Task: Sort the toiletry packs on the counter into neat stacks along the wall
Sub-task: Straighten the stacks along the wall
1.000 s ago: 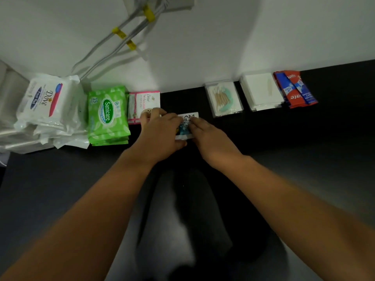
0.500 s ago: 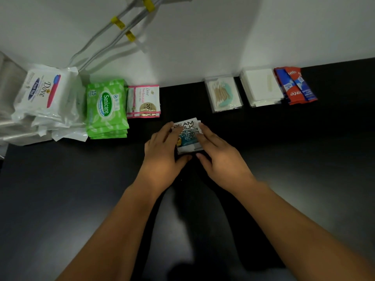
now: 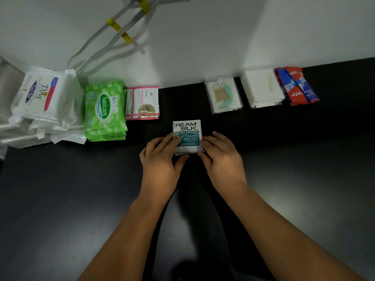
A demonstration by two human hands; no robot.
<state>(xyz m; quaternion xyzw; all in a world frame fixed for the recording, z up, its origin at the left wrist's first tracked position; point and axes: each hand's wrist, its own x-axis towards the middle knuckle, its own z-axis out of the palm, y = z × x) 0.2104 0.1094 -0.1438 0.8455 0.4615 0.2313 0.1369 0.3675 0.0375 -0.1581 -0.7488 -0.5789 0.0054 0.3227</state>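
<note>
**While both grips hold it, the Cream Silk stack sits out from the wall**

Since a second ago, when my hands covered most of it close beside the pink Dove sachets [image 3: 142, 103], the Cream Silk sachets [image 3: 187, 130] have come back toward me on the black worktop [image 3: 60, 199]. They now lie clear of that row, with open worktop between them and the wall [image 3: 203, 37]. The whole label reads now, where before only its top edge showed.

My left grip [image 3: 160, 159] pinches the stack's left edge, fingers on top and thumb under the near edge. It no longer overlaps the Dove sachets' corner. My right grip [image 3: 221, 159] holds the right edge the same way, fingers curled along the side and thumb at the near corner. More sachets show beneath the top one.

Nothing along the wall has shifted: the Dove wipes [image 3: 38, 92] far left, the green Sanicare packs [image 3: 104, 108] beside them, then the Dove sachets. Past a gap lie the cotton bud packs [image 3: 223, 95], the white packs [image 3: 261, 88] and the toothpaste sachets [image 3: 296, 86].
</note>
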